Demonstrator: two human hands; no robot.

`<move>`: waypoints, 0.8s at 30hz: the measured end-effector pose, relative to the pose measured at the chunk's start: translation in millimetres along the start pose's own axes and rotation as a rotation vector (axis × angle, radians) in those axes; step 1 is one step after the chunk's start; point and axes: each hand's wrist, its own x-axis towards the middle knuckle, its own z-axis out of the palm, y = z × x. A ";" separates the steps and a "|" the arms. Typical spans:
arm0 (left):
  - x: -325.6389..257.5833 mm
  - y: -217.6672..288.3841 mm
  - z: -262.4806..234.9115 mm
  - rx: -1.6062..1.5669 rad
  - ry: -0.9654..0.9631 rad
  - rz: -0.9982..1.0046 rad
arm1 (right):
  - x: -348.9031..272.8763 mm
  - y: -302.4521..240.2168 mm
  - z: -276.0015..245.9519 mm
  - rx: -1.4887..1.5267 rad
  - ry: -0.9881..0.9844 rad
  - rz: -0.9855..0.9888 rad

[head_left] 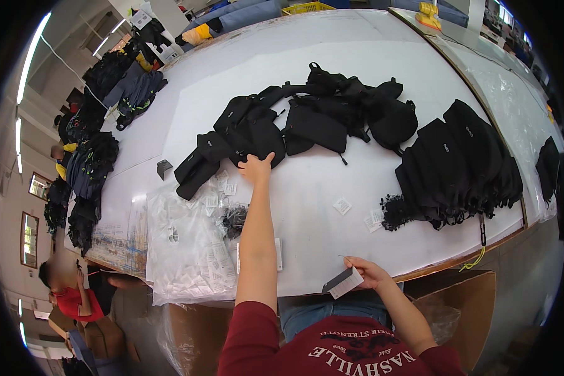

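Note:
My left hand reaches out over the table with its fingers on the near edge of a black fabric pouch. That pouch lies in a loose heap of black pouches spread across the middle. Close to my body, at the table's front edge, my right hand pinches a black-and-white hang tag with a thin string. The tag hangs tilted, its white printed side partly facing up. Some of my left fingertips are hidden against the black fabric.
Clear plastic bags cover the table's front left. Neatly overlapped black pouches lie at the right, beside small white packets. Dark bags pile along the left edge. A cardboard box stands below the front edge; a person sits at lower left.

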 end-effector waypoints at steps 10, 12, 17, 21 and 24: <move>-60.1 -11.9 -64.9 -0.867 -0.379 0.559 | -2.0 -3.0 2.6 0.035 -0.003 0.043; -89.9 3.2 -95.7 -0.792 -0.669 0.688 | -7.3 -4.1 -2.5 -0.053 -0.037 -0.014; -146.0 17.5 -133.0 -0.499 -1.193 0.807 | -19.7 -8.0 39.6 -0.385 -0.021 0.214; -161.4 12.9 -84.5 -0.174 -1.275 1.008 | -39.2 -5.3 55.6 -0.437 -0.139 0.229; -203.5 22.9 -72.6 -0.164 -0.642 1.295 | -63.7 -2.2 67.2 -0.603 -0.046 0.157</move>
